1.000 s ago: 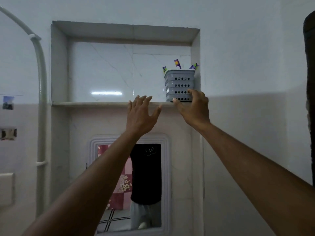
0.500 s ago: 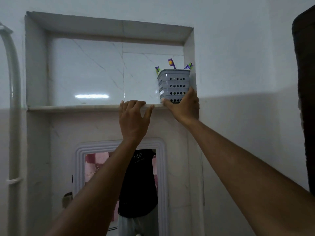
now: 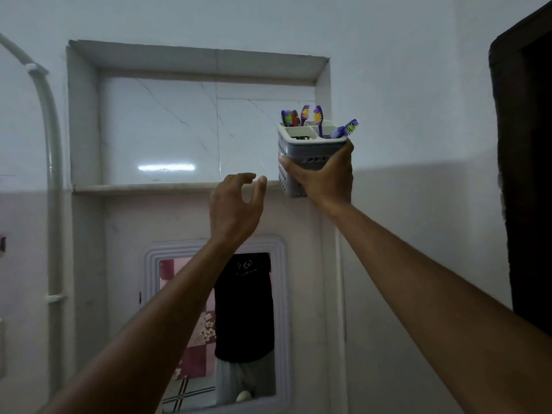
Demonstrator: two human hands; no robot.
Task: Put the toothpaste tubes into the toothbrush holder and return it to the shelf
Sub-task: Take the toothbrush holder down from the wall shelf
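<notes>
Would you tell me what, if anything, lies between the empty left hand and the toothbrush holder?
Nothing: in the head view only a short stretch of bare shelf edge separates the left hand from the toothbrush holder.

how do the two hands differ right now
The right hand is wrapped around the grey perforated plastic toothbrush holder, tilting it toward the camera; the left hand holds nothing, with its fingers loosely curled. The right hand is higher, at the right end of the white marble shelf; the left hand is in front of the shelf's edge. Both are raised and show their backs.
</notes>
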